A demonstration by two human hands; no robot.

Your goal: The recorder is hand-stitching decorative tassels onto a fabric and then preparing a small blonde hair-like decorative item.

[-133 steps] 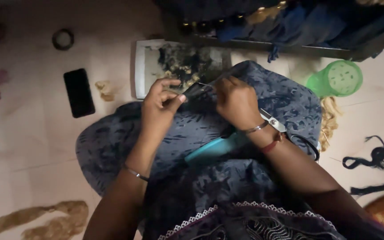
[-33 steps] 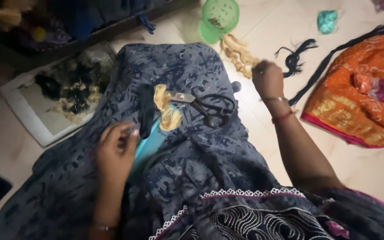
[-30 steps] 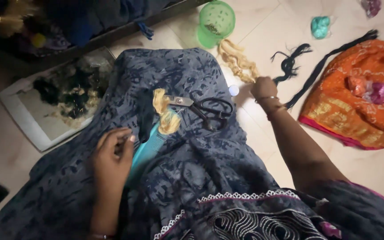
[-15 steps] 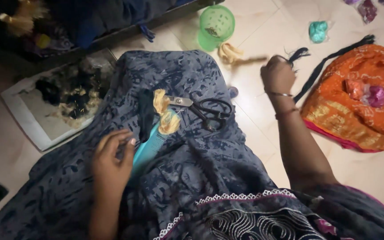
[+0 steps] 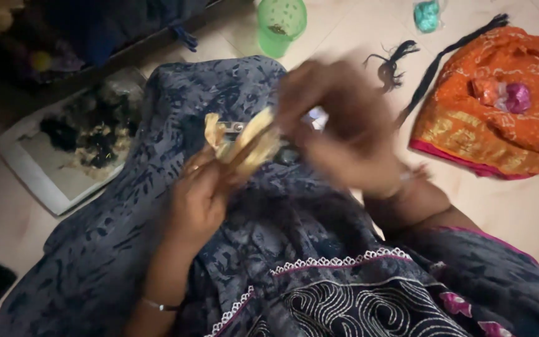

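Observation:
Over my lap, draped in dark blue patterned cloth, both hands meet on a blond tuft of hair-like fibre. My left hand pinches its lower end. My right hand is blurred by motion and covers the tuft's upper right part; it appears closed on it. The scissors lie mostly hidden beneath the hands, only a bit of metal blade showing.
A green plastic cup stands at the top. Black strands and an orange patterned cloth with pink bundles lie on the floor at right. A white tray of dark and blond scraps sits at left.
My right hand picked a blond tuft off the floor near the green cup and swung it back over my lap. My left hand rose from beside the comb to meet it.

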